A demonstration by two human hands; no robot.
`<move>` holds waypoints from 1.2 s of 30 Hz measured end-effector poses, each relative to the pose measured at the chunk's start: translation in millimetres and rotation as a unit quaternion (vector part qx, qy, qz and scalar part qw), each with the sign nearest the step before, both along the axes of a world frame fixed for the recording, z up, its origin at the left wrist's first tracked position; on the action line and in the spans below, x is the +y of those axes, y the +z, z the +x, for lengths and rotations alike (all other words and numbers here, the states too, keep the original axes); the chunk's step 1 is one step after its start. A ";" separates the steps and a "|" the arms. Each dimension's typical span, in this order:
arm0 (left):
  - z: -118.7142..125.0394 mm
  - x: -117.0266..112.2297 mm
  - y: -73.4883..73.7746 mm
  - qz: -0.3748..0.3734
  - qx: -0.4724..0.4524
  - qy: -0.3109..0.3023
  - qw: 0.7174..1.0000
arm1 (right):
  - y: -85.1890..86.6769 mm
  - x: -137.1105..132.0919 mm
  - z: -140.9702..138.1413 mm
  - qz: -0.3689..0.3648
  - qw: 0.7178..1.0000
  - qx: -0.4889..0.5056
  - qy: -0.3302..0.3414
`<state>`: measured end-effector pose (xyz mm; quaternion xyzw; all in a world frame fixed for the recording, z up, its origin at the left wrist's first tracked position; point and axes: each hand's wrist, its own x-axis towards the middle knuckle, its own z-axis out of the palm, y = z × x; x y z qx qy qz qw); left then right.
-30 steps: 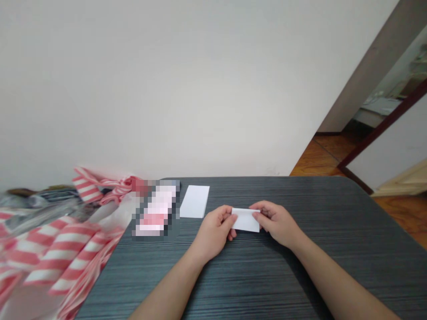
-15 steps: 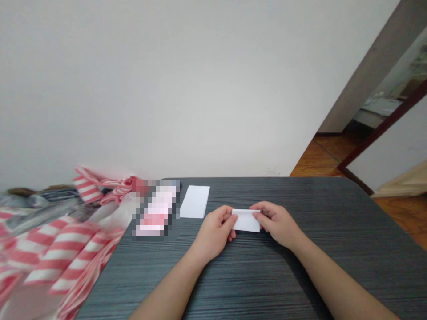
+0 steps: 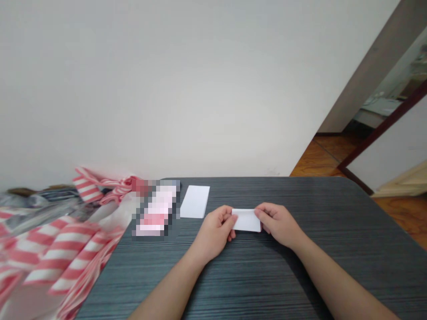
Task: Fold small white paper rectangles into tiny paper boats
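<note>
A small white paper (image 3: pixel 246 221) is held between two bare hands over the middle of the dark, streaked bench (image 3: pixel 230 278). Its left end is clamped by the left hand (image 3: pixel 214 232), with the thumb laid on the near face and the other fingers tucked behind. Its far right corner is pinched by the right hand (image 3: pixel 278 224), between the thumb and the fingers that are curled behind it. The paper is set wider than it is deep, and its near face is tilted toward the camera. A faint line is seen along its far edge; whether the near edge is touched by the bench cannot be told. A shadow is thrown on the bench beside the right forearm.

To the left of the left hand, a white stack of paper (image 3: pixel 195 202) is laid flat near the far edge of the bench. Just beside it, farther left, a flat object (image 3: pixel 156 209) is hidden by coarse blocks, with pink and white patches shown. Past the bench's left edge, red-and-white striped cloth (image 3: pixel 63 249) is heaped. The bench is backed by a pale wall (image 3: pixel 207 89); at the right, a brown floor (image 3: pixel 328 151) is seen.
</note>
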<state>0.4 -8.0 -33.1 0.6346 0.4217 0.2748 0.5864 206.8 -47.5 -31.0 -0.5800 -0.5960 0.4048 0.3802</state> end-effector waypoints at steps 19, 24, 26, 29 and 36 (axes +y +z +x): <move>-0.5 -2.0 -1.1 0.008 0.006 -0.022 1.000 | 2.2 1.5 2.1 0.023 0.999 -0.027 0.009; -0.8 -3.3 0.2 0.017 0.017 -0.028 0.999 | 1.0 1.2 1.9 0.016 1.000 -0.007 0.026; -0.7 -3.8 1.9 0.016 0.019 -0.030 0.999 | 2.2 1.0 1.2 0.020 0.999 -0.014 0.033; -0.2 -4.2 5.0 0.013 0.021 -0.032 0.999 | 5.5 0.5 -0.3 0.034 0.998 -0.039 0.034; -0.1 -4.4 8.1 -0.001 0.019 -0.031 0.999 | 5.4 -0.1 -3.3 0.023 0.999 -0.029 0.036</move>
